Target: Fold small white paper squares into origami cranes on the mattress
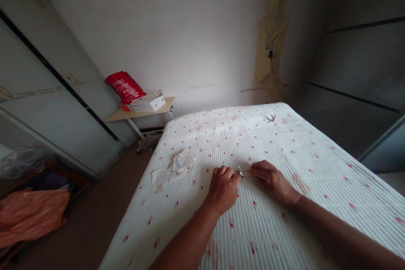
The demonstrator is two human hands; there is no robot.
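Note:
Over the middle of the bed, my left hand (224,186) is closed, its thumb and forefinger pinching a small white piece of paper (241,172) with a pointed end sticking up. Close by on the right, my right hand (271,180) has its fingers pressed together at the other side of that piece. Its fingertips seem to touch it, but the grip is too small to make out fully. Several printed paper slips (183,161) lie in a loose pile to the left of my hands. A small folded white paper shape (271,118) rests near the bed's far right corner.
The bed (221,135) has a white ribbed cover with red spots. Beyond its far left corner, a small table (171,102) carries a red bag (124,87) and a white box (156,103). Orange cloth (31,215) lies at lower left. A socket (270,53) is on the wall.

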